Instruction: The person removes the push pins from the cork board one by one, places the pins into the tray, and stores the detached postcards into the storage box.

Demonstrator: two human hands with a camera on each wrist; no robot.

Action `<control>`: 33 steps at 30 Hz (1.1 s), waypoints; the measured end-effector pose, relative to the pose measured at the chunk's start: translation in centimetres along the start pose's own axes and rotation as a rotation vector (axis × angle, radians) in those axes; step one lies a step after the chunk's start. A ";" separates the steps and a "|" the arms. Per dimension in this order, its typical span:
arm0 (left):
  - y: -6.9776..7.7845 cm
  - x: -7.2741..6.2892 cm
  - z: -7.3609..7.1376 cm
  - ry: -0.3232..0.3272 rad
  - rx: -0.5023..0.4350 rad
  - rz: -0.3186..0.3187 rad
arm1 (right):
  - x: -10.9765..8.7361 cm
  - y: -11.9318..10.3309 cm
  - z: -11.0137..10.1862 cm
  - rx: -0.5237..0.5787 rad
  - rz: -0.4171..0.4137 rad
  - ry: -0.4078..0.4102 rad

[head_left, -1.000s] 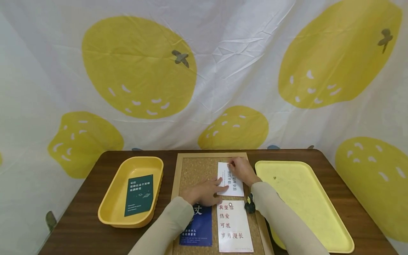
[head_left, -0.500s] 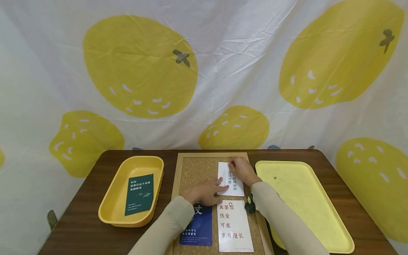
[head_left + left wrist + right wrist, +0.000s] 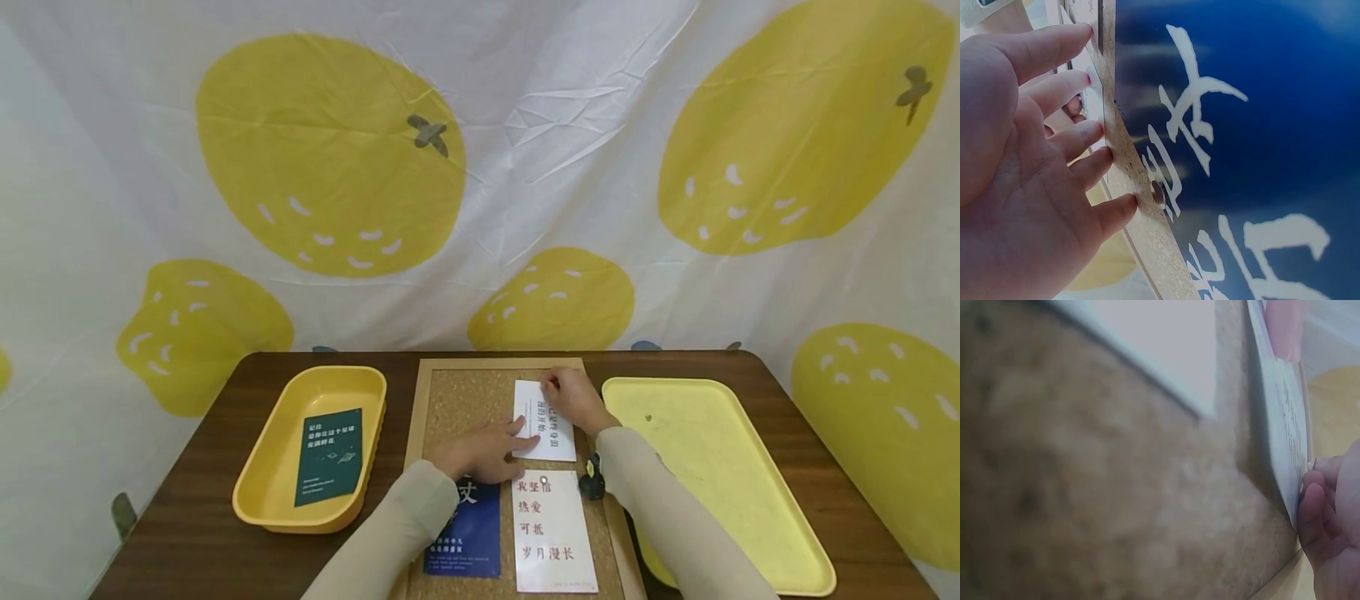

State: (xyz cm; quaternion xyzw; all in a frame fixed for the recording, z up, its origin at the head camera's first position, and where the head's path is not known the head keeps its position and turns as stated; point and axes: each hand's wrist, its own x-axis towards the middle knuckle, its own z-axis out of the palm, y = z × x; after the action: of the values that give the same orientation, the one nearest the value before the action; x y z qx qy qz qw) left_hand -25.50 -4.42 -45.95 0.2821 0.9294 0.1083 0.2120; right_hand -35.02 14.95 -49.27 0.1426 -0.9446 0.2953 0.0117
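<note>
A white card (image 3: 531, 425) with dark lettering lies near the top of the cork board (image 3: 465, 400). My left hand (image 3: 483, 451), fingers spread, presses its lower left part. At the card's upper right, my right hand (image 3: 576, 398) has curled fingers and pinches a small pale pushpin (image 3: 1311, 465) against the card, mostly hidden by the fingertips. Below lies a white card with red lettering (image 3: 555, 533), with a white pushpin (image 3: 543, 480) at its top. A blue card (image 3: 472, 542) sits under my left wrist, and a round pin head (image 3: 1159, 194) shows on it in the left wrist view.
On the left of the wooden table (image 3: 202, 500) stands a deep yellow basket (image 3: 258, 467) with a dark green card (image 3: 328, 458) in it. A pale yellow tray (image 3: 720, 467) lies to the right, partly under my right forearm. A lemon-printed curtain (image 3: 525, 208) hangs behind.
My right hand has shifted slightly to the right along the top of the white card. The left hand has stayed in place on the card.
</note>
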 end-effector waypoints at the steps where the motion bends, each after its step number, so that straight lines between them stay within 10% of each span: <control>1: 0.0 0.0 0.0 -0.001 0.000 0.000 | 0.1 0.1 0.0 0.000 0.001 0.001; 33: 0.1 0.0 0.2 0.007 0.031 -0.010 | -0.5 -0.3 -0.2 0.027 0.009 0.064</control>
State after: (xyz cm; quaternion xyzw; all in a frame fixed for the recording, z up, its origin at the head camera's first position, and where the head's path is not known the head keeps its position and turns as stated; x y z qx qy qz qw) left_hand -25.35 -4.33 -46.07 0.2806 0.9330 0.0938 0.2048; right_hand -34.42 14.95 -48.95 0.1289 -0.9404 0.3123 0.0385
